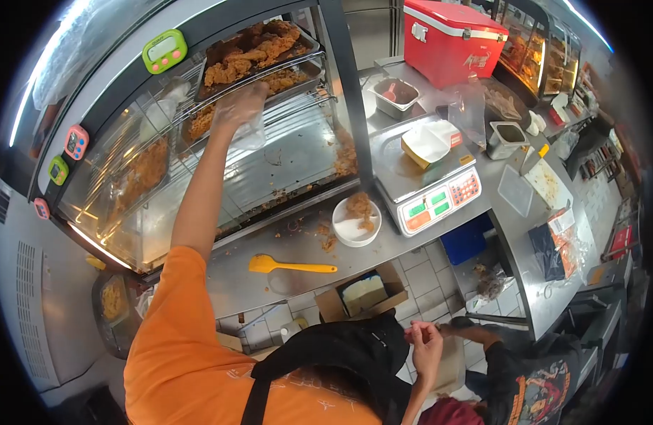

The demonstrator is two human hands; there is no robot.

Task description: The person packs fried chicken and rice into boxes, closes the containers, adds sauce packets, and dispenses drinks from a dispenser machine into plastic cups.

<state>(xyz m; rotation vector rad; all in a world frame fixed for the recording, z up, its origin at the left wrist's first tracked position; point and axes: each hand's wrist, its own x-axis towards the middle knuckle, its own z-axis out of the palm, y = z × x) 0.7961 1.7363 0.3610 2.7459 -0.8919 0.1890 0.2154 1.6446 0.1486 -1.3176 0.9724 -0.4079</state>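
My left hand [240,106] reaches into the warming cabinet, over the trays. It is blurred, with clear plastic [251,136] about it, and its fingers cannot be made out. Fried chicken fills an upper tray [259,53] just beyond it, and more lies in the tray below. My right hand [427,346] is raised beside my black apron, its fingers curled and pinched together; whether they hold anything is too small to tell. On the counter stand a white bowl [351,230] with a fried piece [359,207] in it and a yellow spatula [291,266].
Right of the cabinet are a scale [439,198] bearing a paper tray [427,144], metal containers [397,98] and a red cooler [450,46]. An open cardboard box [330,306] sits below the counter edge. Another person [535,368] is close by at lower right.
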